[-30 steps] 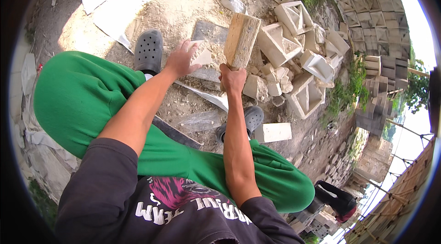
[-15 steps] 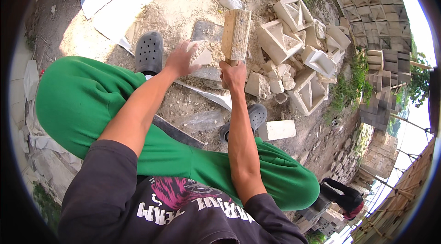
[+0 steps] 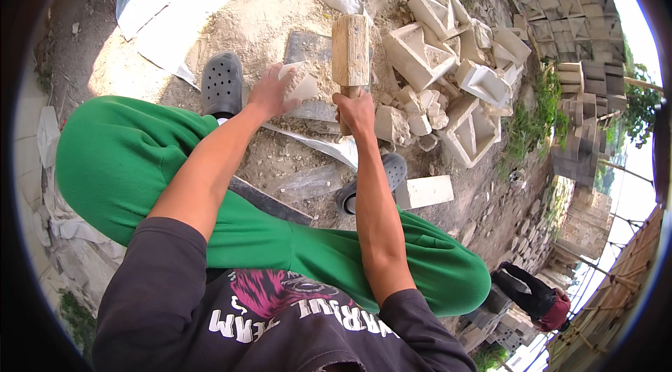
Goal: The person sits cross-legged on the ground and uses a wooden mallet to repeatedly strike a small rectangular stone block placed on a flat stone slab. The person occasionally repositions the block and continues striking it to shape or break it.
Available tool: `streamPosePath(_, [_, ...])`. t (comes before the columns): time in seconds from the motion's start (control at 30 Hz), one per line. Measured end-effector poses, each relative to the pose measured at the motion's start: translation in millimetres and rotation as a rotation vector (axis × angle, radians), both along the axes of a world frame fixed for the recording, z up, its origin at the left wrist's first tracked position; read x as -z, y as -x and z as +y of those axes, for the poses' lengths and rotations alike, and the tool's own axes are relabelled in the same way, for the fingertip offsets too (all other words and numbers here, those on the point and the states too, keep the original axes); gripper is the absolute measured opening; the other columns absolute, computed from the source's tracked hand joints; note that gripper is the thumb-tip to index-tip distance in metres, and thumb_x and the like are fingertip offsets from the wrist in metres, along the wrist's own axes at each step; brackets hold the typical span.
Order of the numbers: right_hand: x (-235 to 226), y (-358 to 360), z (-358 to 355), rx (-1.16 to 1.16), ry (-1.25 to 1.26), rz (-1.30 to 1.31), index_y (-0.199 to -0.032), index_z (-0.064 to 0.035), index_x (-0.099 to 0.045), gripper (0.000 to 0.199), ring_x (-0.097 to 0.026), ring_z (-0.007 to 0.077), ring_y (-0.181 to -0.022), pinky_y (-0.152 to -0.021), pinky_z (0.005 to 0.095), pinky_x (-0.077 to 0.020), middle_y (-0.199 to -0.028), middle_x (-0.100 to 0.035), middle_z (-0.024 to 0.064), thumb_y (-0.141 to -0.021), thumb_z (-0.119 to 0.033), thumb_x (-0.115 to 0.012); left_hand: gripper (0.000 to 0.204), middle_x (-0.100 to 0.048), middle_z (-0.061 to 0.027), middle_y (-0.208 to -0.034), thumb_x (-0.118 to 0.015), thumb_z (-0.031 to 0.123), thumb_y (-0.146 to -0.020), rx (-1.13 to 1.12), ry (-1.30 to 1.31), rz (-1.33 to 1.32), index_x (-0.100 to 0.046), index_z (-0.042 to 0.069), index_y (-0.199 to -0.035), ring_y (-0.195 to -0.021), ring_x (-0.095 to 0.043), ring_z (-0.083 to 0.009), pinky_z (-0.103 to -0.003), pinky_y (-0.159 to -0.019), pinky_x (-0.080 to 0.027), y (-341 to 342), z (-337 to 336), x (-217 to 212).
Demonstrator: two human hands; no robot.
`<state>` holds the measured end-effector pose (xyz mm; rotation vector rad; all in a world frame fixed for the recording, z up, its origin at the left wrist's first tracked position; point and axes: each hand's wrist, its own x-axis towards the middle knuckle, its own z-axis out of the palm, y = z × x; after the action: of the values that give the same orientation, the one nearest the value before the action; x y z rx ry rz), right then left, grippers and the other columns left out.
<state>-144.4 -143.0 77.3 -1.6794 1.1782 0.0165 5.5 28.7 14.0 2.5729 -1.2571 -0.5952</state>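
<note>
My right hand point(image 3: 357, 111) is closed around the handle of a wooden mallet point(image 3: 350, 50), whose blocky head points away from me. With fingers bent over its left side, my left hand point(image 3: 269, 93) holds a pale chunk of block point(image 3: 302, 85). The chunk sits over a flat grey slab point(image 3: 312, 110) on the ground, just left of the mallet. A dark flat plate point(image 3: 308, 48) dusted with crumbs lies beyond it. The chunk's underside is hidden.
Broken pale hollow blocks point(image 3: 420, 55) are heaped to the right. A whitish brick point(image 3: 425, 192) lies by my right clog point(image 3: 393, 170). White sheeting point(image 3: 182, 1) spreads at the far left. Stacked blocks point(image 3: 574, 11) line the far right, and another person point(image 3: 542, 302) is at the lower right.
The mallet head has shifted slightly left, toward the chunk. The chunk appears tilted differently under my left hand. The whole view has turned a little.
</note>
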Motion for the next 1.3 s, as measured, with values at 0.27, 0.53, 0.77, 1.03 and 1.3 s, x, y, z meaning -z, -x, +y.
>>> streamPosePath(0.27, [56,26,-1,-0.049,0.032,0.273,-0.092,0.007,-0.072,0.046,-0.072,0.0395,-0.084,-0.077,0.0446,-0.0557,-0.086,-0.071,0.0274,-0.067,-0.031,-0.071,0.087,-0.035,-0.0224,-0.153,-0.07,0.062,-0.081,-0.457,0.29,0.14,-0.043,0.014,-0.148,-0.139,-0.039,-0.038,-0.05,-0.11,-0.039,15,-2,21])
streamPosePath(0.53, [72,61,-34,0.169,0.2,0.16,-0.099,-0.0023,-0.072,0.043,-0.07,0.0374,-0.092,-0.083,0.0431,-0.0528,-0.093,-0.073,0.0205,-0.068,-0.032,-0.071,0.09,-0.062,-0.0252,-0.124,-0.081,0.052,-0.076,-0.834,0.326,0.632,-0.047,-0.009,-0.132,-0.114,-0.062,-0.0368,-0.041,-0.097,-0.048,8,-10,32])
streamPosePath(0.77, [74,84,-15,0.216,0.138,0.16,-0.101,-0.0007,-0.071,0.046,-0.068,0.0266,-0.081,-0.076,0.0377,-0.0513,-0.089,-0.072,0.014,-0.069,-0.032,-0.074,0.081,-0.06,-0.0268,-0.129,-0.079,0.045,-0.081,-0.698,0.368,0.585,-0.046,-0.007,-0.133,-0.119,-0.06,-0.0357,-0.04,-0.1,-0.046,7,18,70])
streamPosePath(1.03, [58,131,16,0.37,0.03,0.181,-0.101,-0.0006,-0.073,0.046,-0.069,0.0304,-0.094,-0.086,0.0379,-0.0505,-0.098,-0.073,0.0159,-0.066,-0.031,-0.073,0.083,-0.06,-0.0272,-0.129,-0.076,0.05,-0.083,-0.503,0.217,0.557,-0.046,-0.009,-0.133,-0.119,-0.06,-0.0345,-0.041,-0.102,-0.045,60,41,31])
streamPosePath(1.3, [56,113,6,0.3,0.08,0.086,-0.101,-0.0005,-0.072,0.045,-0.069,0.0296,-0.088,-0.082,0.0386,-0.051,-0.095,-0.073,0.0155,-0.067,-0.03,-0.072,0.073,-0.064,-0.025,-0.121,-0.075,0.047,-0.084,-0.542,0.188,0.603,-0.05,-0.007,-0.125,-0.113,-0.063,-0.0336,-0.041,-0.097,-0.047,58,32,39])
